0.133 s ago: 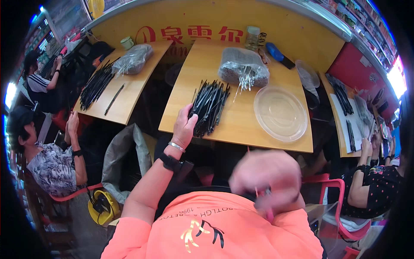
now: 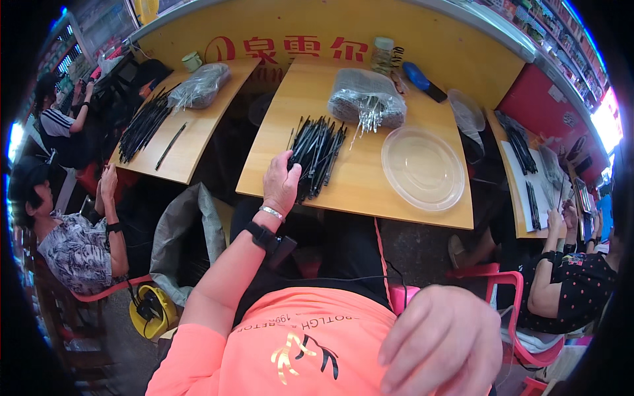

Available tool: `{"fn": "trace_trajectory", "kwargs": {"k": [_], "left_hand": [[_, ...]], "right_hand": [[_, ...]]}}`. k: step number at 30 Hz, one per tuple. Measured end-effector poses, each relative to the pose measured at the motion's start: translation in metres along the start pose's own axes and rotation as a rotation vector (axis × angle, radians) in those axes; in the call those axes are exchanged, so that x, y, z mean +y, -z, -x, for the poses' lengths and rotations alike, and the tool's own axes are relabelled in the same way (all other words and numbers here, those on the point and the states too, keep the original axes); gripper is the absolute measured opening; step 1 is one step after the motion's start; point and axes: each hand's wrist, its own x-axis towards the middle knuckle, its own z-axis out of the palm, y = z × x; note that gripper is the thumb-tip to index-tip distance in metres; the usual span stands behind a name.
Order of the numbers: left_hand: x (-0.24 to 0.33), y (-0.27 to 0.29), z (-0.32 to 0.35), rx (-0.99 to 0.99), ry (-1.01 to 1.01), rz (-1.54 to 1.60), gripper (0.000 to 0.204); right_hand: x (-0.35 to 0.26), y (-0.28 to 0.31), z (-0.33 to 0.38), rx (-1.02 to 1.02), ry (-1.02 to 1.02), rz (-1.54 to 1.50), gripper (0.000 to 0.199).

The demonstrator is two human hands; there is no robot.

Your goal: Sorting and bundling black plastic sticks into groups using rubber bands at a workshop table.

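1. The left hand [image 2: 282,187] reaches out over the near edge of the wooden worktop [image 2: 370,181] and rests on the near end of a pile of thin black sticks [image 2: 318,155]. Its fingers curl over a few of them, so it looks to be gripping sticks from the pile, though how many cannot be told.

2. The right hand [image 2: 444,350] is held close to the body, low in the view and blurred, well apart from the worktop. Its fingers curl inward; whether it holds anything cannot be told.

3. The step in hand looks like drawing sticks out of the pile. The next move would call for lifting a few clear along their length, so the rest are not dragged off the near edge.

4. The pile lies near the middle of the worktop, its long axis running from the near edge, by the person, away toward the far side and leaning slightly right. The sticks lie roughly parallel, fanning a little at the far end.

5. Just beyond the pile sits a clear plastic bag [image 2: 366,99] of more parts, with pale thin ends spilling out toward the sticks. A round clear plastic lid [image 2: 422,168] lies to the right of the pile, near it but apart.
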Motion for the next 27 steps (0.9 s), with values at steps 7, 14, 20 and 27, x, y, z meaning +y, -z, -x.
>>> {"fn": "trace_trajectory", "kwargs": {"k": [7, 14, 20, 27], "left_hand": [[0.004, -0.015, -0.007, 0.067, 0.063, -0.084, 0.036], [-0.012, 0.001, -0.010, 0.056, 0.308, 0.703, 0.028], [-0.013, 0.018, -0.009, -0.130, 0.347, 0.891, 0.026], [-0.018, 0.020, -0.008, -0.147, 0.233, 0.816, 0.024]], "right_hand": [[-0.005, -0.009, 0.010, -0.011, 0.057, 0.059, 0.010], [0.078, 0.042, 0.058, 0.929, -1.000, 0.374, 0.017], [0.172, 0.103, 0.116, 0.889, -1.161, 0.662, 0.026], [0.207, 0.115, 0.105, 0.452, -1.195, 1.594, 0.018]]}}
